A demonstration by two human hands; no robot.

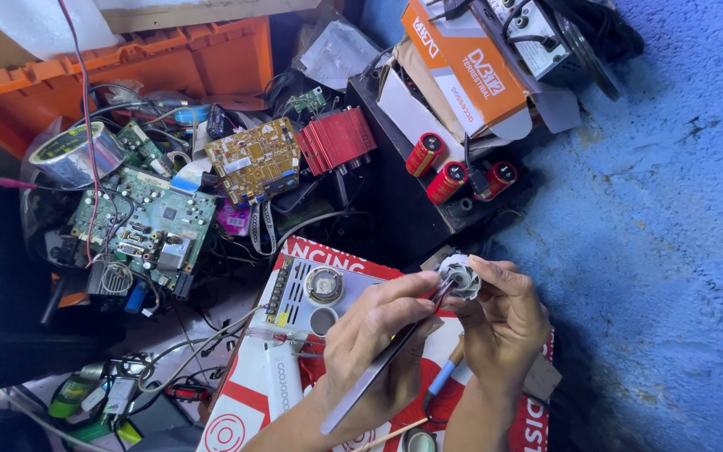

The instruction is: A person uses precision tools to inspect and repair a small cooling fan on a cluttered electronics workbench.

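Both hands (pixel 395 335) raised around small fan (pixel 460 277)

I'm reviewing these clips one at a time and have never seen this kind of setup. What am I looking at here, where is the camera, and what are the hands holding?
There is no machine: a person works with bare hands, filmed from a head-worn camera looking down. The left hand holds long metal tweezers, tip against a small round silver part pinched in the right hand. Below lies a red and white box with a perforated metal unit on it. Around it sit a green circuit board, a yellow-brown board, a red finned block, three red capacitors, a tape roll and an orange crate.
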